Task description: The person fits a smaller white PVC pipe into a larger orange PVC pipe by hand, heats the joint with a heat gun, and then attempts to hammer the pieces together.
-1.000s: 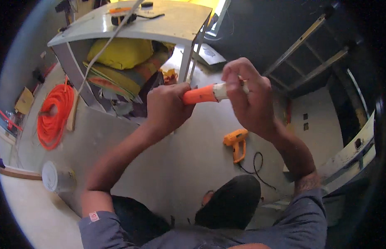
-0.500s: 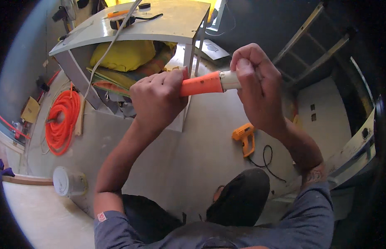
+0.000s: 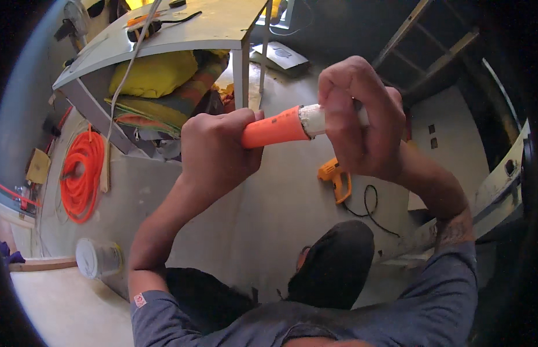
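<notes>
In front of me my left hand [image 3: 219,144] is closed round an orange plastic pipe [image 3: 274,128], whose wider end points right. A white pipe [image 3: 313,120] meets that end and seems to sit inside it. The rim of the joint looks rough, with pale bits on it. My right hand [image 3: 361,124] grips the white pipe, fingers curled over it and hiding most of its length. The two hands are held apart, with the joint showing between them. How deep the white pipe goes cannot be seen.
On the floor beyond my knee lies a yellow heat gun [image 3: 335,178] with a black cord. Coiled orange tubing [image 3: 81,179] and a white bucket [image 3: 98,258] are at left. A grey table [image 3: 205,36] holds a tape measure [image 3: 143,31]. At right leans a ladder [image 3: 431,58].
My right hand has turned, its fingers curling further over the white pipe. The orange pipe's joint end has dropped slightly in view. The whole view has shifted a little, moving the table left.
</notes>
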Motion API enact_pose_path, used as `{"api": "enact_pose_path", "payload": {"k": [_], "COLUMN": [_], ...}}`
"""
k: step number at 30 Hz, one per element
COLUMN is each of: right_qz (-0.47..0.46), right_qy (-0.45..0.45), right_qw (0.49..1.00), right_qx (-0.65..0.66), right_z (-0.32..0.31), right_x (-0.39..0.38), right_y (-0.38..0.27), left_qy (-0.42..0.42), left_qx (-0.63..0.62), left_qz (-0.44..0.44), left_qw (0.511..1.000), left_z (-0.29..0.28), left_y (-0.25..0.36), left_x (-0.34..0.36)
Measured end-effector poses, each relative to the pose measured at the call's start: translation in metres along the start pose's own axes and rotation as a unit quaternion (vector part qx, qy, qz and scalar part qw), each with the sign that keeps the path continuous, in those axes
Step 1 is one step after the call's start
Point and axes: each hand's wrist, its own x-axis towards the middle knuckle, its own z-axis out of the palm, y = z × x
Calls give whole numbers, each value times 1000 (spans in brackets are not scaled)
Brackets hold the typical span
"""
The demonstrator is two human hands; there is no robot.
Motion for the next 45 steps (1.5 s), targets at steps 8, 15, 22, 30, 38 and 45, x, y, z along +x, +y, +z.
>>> {"api": "enact_pose_path", "payload": {"k": [8, 15, 22, 30, 38, 45], "right_qz": [-10, 109, 488, 494, 471, 481], "right_qy": [-29, 4, 10, -25, -172, 78], "right_qw": [999, 992, 788, 801, 780, 851], "right_qx": [27, 66, 374, 338, 373, 197], "right_z": [1, 21, 14, 8, -7, -34], "right_x": [2, 23, 42, 52, 53, 96], "right_y": [14, 44, 22, 23, 31, 5], "left_qy": [-151, -17, 173, 151, 79, 43], "left_qx": [-194, -57, 237, 168, 46, -325], "left_qz": [-78, -30, 96, 84, 4, -91], "left_qw": [966, 998, 951, 970, 996, 940], "left_z": [-6, 3, -4, -5, 21, 28], "left_y": [1, -18, -31, -25, -49, -59], "left_x": [1, 7, 6, 10, 12, 11]}}
